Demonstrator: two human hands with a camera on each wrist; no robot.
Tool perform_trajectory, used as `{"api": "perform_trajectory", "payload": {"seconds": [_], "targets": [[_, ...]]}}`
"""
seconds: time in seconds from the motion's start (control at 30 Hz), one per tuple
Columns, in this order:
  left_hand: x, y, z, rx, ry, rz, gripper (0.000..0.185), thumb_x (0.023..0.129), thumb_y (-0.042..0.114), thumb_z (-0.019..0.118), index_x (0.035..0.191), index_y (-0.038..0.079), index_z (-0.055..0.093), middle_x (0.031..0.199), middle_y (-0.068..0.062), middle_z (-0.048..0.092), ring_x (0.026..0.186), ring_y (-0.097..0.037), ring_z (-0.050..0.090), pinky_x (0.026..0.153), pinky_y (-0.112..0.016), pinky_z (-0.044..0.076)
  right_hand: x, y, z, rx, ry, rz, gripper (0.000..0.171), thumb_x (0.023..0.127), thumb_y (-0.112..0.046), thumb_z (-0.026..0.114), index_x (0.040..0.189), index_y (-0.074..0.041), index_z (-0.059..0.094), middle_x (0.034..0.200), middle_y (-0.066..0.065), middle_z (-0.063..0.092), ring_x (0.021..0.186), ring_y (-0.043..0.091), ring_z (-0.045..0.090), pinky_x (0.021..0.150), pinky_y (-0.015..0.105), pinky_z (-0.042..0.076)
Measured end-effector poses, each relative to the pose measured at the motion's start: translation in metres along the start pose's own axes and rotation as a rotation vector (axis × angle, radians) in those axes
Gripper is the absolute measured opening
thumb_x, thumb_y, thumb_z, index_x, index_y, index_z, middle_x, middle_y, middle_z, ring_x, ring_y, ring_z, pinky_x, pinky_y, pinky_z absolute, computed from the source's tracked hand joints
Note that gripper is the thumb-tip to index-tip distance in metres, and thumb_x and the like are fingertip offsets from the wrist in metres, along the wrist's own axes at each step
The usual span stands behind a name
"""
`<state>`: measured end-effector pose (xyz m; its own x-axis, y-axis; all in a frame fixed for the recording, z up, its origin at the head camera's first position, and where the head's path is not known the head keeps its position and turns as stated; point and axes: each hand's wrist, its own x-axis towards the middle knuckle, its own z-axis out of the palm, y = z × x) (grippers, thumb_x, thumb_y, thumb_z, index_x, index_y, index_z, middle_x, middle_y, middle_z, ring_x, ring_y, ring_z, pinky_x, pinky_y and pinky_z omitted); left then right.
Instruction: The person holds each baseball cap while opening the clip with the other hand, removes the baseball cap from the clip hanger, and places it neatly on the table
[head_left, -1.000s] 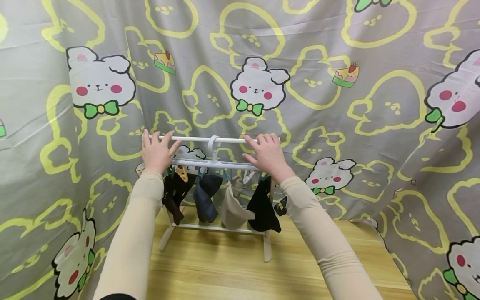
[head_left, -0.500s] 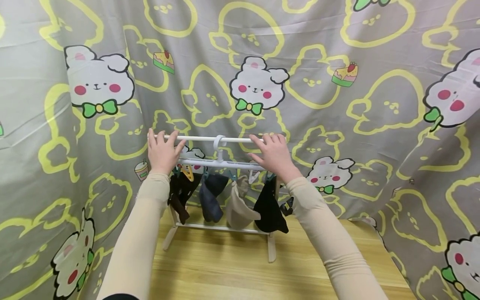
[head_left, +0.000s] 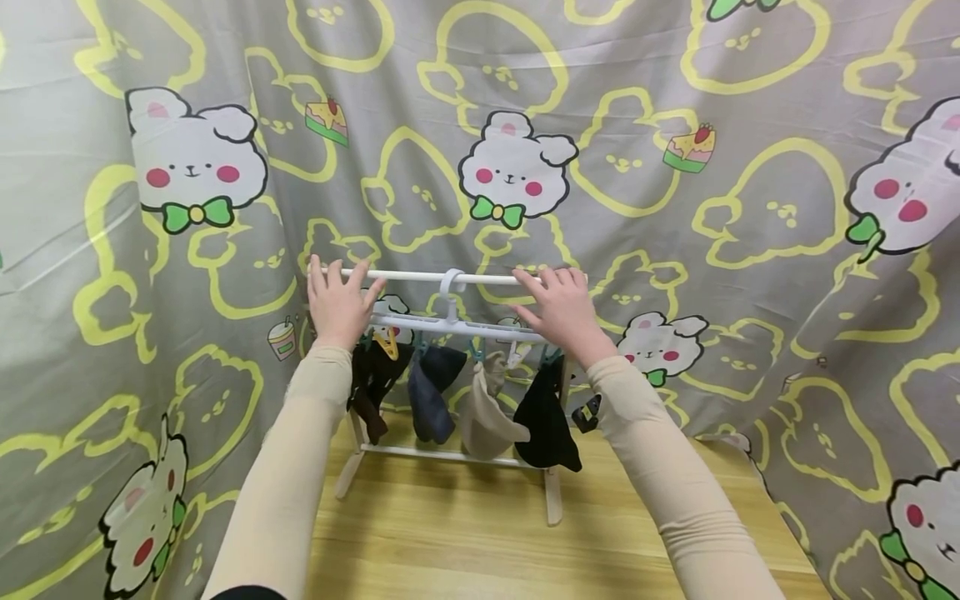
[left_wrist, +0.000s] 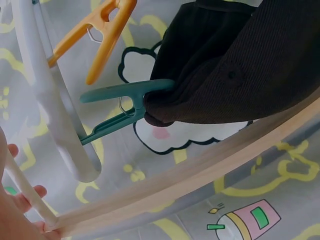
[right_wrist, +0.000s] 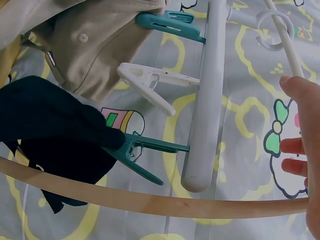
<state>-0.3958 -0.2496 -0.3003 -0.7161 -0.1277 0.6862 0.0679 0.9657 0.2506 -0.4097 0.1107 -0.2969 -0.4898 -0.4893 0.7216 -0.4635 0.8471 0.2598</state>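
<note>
Left hand: we see the left hand (head_left: 337, 302) laid on the top rail (head_left: 420, 276) near the rail's left end, fingers spread and straight over it; we cannot tell that any finger wraps round it.
Right hand: the right hand (head_left: 563, 310) rests on the same rail near its right end, fingers spread, fingertips (right_wrist: 295, 146) on the rail in the right wrist view.
Top rail: thin white rod, level, topmost bar of the small drying rack (head_left: 553, 500); both hands touch it, well apart, one at either end.
Hook: a white ring hook (head_left: 451, 283) sits on the rail midway between our hands.
Clip hanger: the white clip bar (head_left: 450, 326) hangs from that hook just below the rail, running parallel to it.
Pegs: below the rail, a yellow peg (left_wrist: 97, 36) holding nothing and a teal peg (left_wrist: 120, 107) pinching a dark cap; a white peg (right_wrist: 152, 82) holding nothing toward the rail's right end.
Caps: four hang under the rail, left to right: brown cap (head_left: 371, 383), navy cap (head_left: 435, 392), beige cap (head_left: 487, 412), black cap (head_left: 547, 417).
Table: wooden tabletop (head_left: 450, 542) beneath the rail; the rack's feet stand on it.
Backdrop: grey bunny-print cloth (head_left: 675, 208) behind the rail.
</note>
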Motion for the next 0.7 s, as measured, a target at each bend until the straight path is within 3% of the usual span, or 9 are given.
{"api": "perform_trajectory", "payload": {"seconds": [0.33, 0.7], "targets": [[-0.003, 0.009, 0.003, 0.003, 0.018, 0.008, 0.055, 0.096, 0.058, 0.046, 0.14, 0.027, 0.05, 0.144, -0.025, 0.04, 0.148, -0.048, 0.008, 0.121, -0.059, 0.011, -0.006, 0.007, -0.005, 0.011, -0.03, 0.012, 0.06, 0.091, -0.054, 0.059, 0.143, -0.026, 0.048, 0.104, 0.01, 0.061, 0.099, 0.032, 0.058, 0.096, 0.048, 0.039], [-0.006, 0.022, 0.009, 0.013, 0.035, 0.024, 0.055, 0.096, 0.057, 0.047, 0.143, 0.03, 0.046, 0.145, -0.024, 0.039, 0.148, -0.048, 0.009, 0.122, -0.057, 0.01, -0.014, 0.02, -0.005, 0.002, 0.02, 0.003, 0.057, 0.09, -0.052, 0.061, 0.141, -0.026, 0.051, 0.1, 0.01, 0.06, 0.094, 0.032, 0.057, 0.093, 0.047, 0.038]]}}
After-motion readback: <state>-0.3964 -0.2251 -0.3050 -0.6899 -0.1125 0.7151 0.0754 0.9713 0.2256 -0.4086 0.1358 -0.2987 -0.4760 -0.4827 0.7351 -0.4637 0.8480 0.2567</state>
